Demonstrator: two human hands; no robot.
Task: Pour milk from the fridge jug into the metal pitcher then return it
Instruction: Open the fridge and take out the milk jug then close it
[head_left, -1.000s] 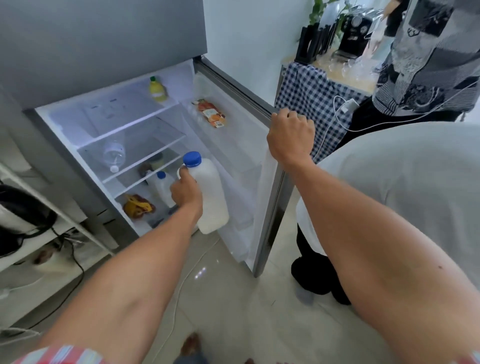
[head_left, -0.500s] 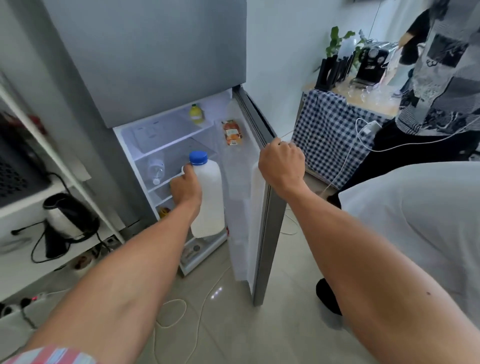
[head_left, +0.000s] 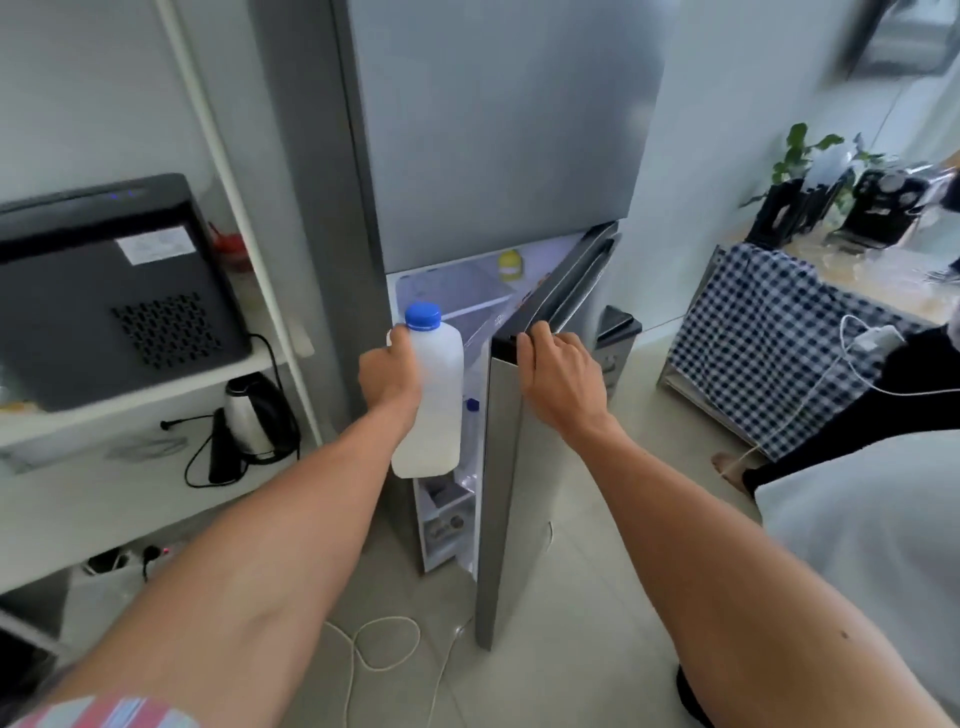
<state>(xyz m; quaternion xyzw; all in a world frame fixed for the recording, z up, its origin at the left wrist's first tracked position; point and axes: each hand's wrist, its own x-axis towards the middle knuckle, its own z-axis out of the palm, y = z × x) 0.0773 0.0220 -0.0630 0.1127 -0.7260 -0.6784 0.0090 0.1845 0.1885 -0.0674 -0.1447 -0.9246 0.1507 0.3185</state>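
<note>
Both hands' fingers grip: left (head_left: 389, 376) milk jug (head_left: 431, 400), right (head_left: 561, 376) fridge door (head_left: 514, 467) hiding shelves.

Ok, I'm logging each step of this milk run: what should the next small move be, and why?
Probably push the fridge door shut with the right hand. The left hand already holds the capped milk jug out in front of the shelves, and the right hand grips the top edge of the door, which stands only partly open.
</note>
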